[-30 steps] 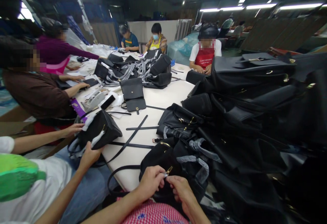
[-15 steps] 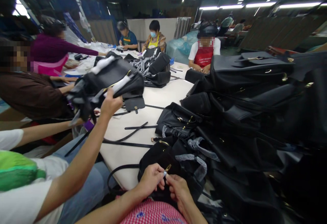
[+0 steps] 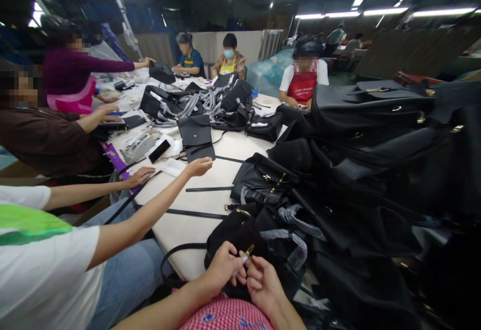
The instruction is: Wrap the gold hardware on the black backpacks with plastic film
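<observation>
Low in front of me, a black bag (image 3: 230, 234) rests at the table edge against my lap. My left hand (image 3: 224, 270) is closed in a pinch at a small gold-coloured zipper pull (image 3: 249, 251) on its front. A bit of clear bluish film (image 3: 245, 257) shows on the pull at the fingertips. My right hand (image 3: 263, 281) is beside it with fingers curled and the thumb close to the pull; anything in its fingertips is too small to make out. Grey film-wrapped handles (image 3: 296, 244) lie just right of my hands.
A tall heap of black bags (image 3: 368, 169) fills the right side. More bags (image 3: 210, 102) with wrapped straps lie across the white table (image 3: 188, 229). At my left a co-worker's arm (image 3: 146, 219) reaches over the table, near a phone (image 3: 159, 151). Several other people sit around.
The co-worker at left has put down the black bag, and that hand is now over the table. My right hand's fingers have loosened a little; my left hand stays at the pull.
</observation>
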`<act>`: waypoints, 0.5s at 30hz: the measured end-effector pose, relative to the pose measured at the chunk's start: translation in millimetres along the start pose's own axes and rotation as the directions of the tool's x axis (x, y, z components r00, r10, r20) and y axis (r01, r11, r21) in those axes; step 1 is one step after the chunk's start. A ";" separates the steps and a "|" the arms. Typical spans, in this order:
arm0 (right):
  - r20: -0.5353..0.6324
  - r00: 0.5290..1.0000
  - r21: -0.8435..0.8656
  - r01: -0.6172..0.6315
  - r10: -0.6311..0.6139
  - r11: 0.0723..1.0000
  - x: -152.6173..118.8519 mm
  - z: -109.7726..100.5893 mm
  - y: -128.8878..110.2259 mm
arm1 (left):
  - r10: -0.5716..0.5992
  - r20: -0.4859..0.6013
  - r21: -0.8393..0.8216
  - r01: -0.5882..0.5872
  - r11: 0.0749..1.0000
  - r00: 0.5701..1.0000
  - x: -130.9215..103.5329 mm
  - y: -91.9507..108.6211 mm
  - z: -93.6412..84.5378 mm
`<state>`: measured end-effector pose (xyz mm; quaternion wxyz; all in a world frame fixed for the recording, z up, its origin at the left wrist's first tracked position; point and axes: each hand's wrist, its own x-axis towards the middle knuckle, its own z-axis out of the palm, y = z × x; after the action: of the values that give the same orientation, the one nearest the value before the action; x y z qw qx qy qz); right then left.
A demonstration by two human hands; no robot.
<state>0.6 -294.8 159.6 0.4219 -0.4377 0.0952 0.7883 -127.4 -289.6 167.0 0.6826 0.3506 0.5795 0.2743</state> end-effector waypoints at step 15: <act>-0.015 0.998 -0.221 0.054 -0.059 0.974 5.2 -6.8 9.4 | -0.125 0.116 -0.084 0.135 0.987 0.985 4.2 -6.3 -5.3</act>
<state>-3.7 -301.2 149.5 0.3919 -0.4929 -0.0010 0.7769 -132.0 -289.2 159.0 0.7455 0.2951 0.5491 0.2358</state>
